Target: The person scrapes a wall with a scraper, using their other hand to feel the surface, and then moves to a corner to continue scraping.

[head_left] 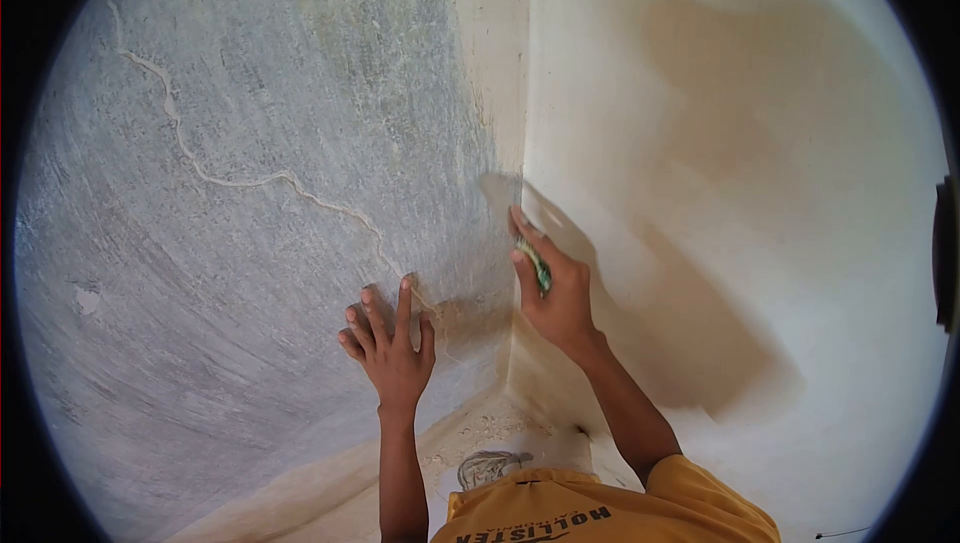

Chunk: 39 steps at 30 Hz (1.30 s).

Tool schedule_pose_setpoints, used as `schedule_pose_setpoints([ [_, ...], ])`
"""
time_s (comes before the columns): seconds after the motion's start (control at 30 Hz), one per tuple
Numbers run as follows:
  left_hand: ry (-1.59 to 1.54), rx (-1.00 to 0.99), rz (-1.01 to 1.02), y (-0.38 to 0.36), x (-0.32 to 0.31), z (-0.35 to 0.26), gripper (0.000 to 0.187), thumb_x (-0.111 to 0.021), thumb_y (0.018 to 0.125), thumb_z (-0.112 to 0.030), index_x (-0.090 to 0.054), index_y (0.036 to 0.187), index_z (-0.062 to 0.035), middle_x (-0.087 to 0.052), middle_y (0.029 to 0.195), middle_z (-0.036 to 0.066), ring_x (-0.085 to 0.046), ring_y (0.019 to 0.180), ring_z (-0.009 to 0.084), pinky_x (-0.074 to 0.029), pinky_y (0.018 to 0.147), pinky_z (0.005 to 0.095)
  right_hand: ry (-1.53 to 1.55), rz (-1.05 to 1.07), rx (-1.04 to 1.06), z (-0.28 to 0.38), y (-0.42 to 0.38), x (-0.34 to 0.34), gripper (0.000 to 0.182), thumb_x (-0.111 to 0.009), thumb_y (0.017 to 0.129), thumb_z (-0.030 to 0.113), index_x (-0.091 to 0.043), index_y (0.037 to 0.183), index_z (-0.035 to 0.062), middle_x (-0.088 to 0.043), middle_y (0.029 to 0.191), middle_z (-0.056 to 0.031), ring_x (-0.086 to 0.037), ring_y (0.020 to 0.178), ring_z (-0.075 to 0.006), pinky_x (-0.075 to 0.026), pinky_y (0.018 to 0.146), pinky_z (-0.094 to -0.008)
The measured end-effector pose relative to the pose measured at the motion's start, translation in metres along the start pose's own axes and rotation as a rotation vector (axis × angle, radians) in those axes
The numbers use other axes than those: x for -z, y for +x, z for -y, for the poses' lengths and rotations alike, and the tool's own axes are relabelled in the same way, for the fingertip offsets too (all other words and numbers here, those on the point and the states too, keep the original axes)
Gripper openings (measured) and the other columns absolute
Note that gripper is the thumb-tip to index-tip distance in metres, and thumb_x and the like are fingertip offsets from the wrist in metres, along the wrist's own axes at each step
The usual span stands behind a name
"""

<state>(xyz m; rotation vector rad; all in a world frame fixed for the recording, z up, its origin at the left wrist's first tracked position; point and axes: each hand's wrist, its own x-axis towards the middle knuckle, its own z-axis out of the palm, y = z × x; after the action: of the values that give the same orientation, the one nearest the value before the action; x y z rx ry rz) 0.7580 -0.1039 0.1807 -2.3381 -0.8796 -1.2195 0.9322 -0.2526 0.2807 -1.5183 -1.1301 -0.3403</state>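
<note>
My left hand (393,351) lies with fingers spread against a grey, streaked wall (300,123). Its index fingertip rests on a pale, winding crack line (255,182) that runs down from the upper left. Close to the corner, my right hand (556,293) is closed around a small green and whitish object (535,268). Most of that object is hidden by the fingers, so its kind cannot be made out. The right index finger points up along the edge where the grey surface meets the cream wall (800,193).
A bare cream strip (487,23) borders the grey wall beside the corner. Below, crumbs of debris (490,428) and a bundle of grey strands (487,467) lie near my yellow shirt (600,508). A dark fixture (944,253) sits at the far right edge.
</note>
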Motion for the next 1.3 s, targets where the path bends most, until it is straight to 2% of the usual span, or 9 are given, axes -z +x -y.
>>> schedule_pose_setpoints([
  [0.1,0.003,-0.001,-0.015,-0.001,-0.001,-0.002,0.062,-0.065,0.094,-0.037,-0.044,0.151,-0.0283,-0.011,0.165,0.021,0.009,0.153,0.0374,0.011,0.118,0.0552,-0.005,0.068,-0.149,0.025,0.017,0.014,0.046,-0.062,0.095,0.005,-0.055,0.14,0.0058,-0.067,0.115,-0.0238,-0.071,0.078,-0.0295,-0.053,0.07,-0.0298],
  [0.2,0.0,0.007,-0.008,0.0,0.0,-0.003,0.062,-0.065,0.094,-0.037,-0.044,0.151,-0.0283,-0.01,0.166,0.021,0.009,0.153,0.0373,0.012,0.118,0.055,-0.003,0.022,-0.035,-0.003,-0.002,0.001,0.045,-0.062,0.095,0.005,-0.055,0.14,0.0049,-0.068,0.116,-0.0229,-0.071,0.078,-0.0279,-0.053,0.07,-0.0294],
  [0.43,0.023,0.031,-0.014,-0.002,-0.004,-0.002,0.057,-0.063,0.094,-0.041,-0.048,0.149,-0.034,-0.013,0.166,0.018,0.007,0.154,0.0359,0.013,0.119,0.0519,0.02,-0.003,-0.064,0.013,0.013,0.004,0.047,-0.062,0.095,0.005,-0.054,0.141,0.005,-0.068,0.116,-0.0236,-0.074,0.09,-0.0298,-0.054,0.074,-0.0301],
  [0.53,0.016,0.005,0.005,0.0,0.001,-0.003,0.061,-0.064,0.094,-0.038,-0.044,0.152,-0.0281,-0.009,0.166,0.021,0.009,0.153,0.038,0.01,0.118,0.0559,0.015,-0.008,-0.007,-0.006,-0.004,-0.003,0.045,-0.062,0.095,0.006,-0.055,0.14,0.0046,-0.067,0.116,-0.0243,-0.073,0.094,-0.0335,-0.054,0.074,-0.0306],
  [0.67,0.019,-0.005,0.014,-0.003,0.0,0.001,0.061,-0.064,0.094,-0.038,-0.044,0.151,-0.0283,-0.01,0.165,0.021,0.009,0.153,0.0375,0.01,0.118,0.0562,0.067,-0.055,-0.013,0.005,0.013,0.0,0.044,-0.062,0.095,0.006,-0.056,0.138,0.0038,-0.067,0.116,-0.0247,-0.071,0.092,-0.0377,-0.054,0.074,-0.0315],
  [0.9,0.006,0.04,0.016,-0.004,-0.003,0.0,0.057,-0.063,0.094,-0.041,-0.048,0.148,-0.0342,-0.017,0.165,0.018,0.004,0.154,0.0358,0.012,0.119,0.0513,0.014,-0.015,0.039,-0.013,-0.007,-0.005,0.044,-0.062,0.095,0.006,-0.055,0.138,0.0016,-0.064,0.126,-0.0223,-0.067,0.109,-0.0365,-0.054,0.083,-0.0315],
  [1.0,0.011,0.019,0.007,-0.004,-0.001,0.0,0.058,-0.063,0.095,-0.039,-0.047,0.15,-0.0305,-0.014,0.165,0.02,0.007,0.154,0.0361,0.011,0.119,0.0528,0.028,0.009,-0.099,0.015,0.012,0.006,0.044,-0.061,0.095,0.005,-0.055,0.139,0.002,-0.064,0.126,-0.0222,-0.068,0.107,-0.0358,-0.054,0.082,-0.0319],
  [1.1,0.002,0.012,0.012,0.0,0.001,-0.002,0.059,-0.063,0.095,-0.038,-0.046,0.151,-0.0287,-0.012,0.165,0.021,0.008,0.154,0.0365,0.01,0.119,0.0538,0.009,-0.01,-0.003,-0.001,0.005,0.003,0.044,-0.061,0.095,0.005,-0.055,0.139,0.0023,-0.065,0.123,-0.0223,-0.07,0.102,-0.0347,-0.054,0.081,-0.0312],
  [1.3,0.0,0.01,0.015,-0.005,0.001,-0.001,0.059,-0.063,0.095,-0.038,-0.045,0.151,-0.0296,-0.011,0.166,0.02,0.008,0.154,0.0365,0.01,0.118,0.055,0.01,0.011,-0.106,0.009,0.008,0.005,0.044,-0.061,0.096,0.006,-0.055,0.139,0.003,-0.067,0.119,-0.0229,-0.071,0.098,-0.0335,-0.054,0.08,-0.0309],
])
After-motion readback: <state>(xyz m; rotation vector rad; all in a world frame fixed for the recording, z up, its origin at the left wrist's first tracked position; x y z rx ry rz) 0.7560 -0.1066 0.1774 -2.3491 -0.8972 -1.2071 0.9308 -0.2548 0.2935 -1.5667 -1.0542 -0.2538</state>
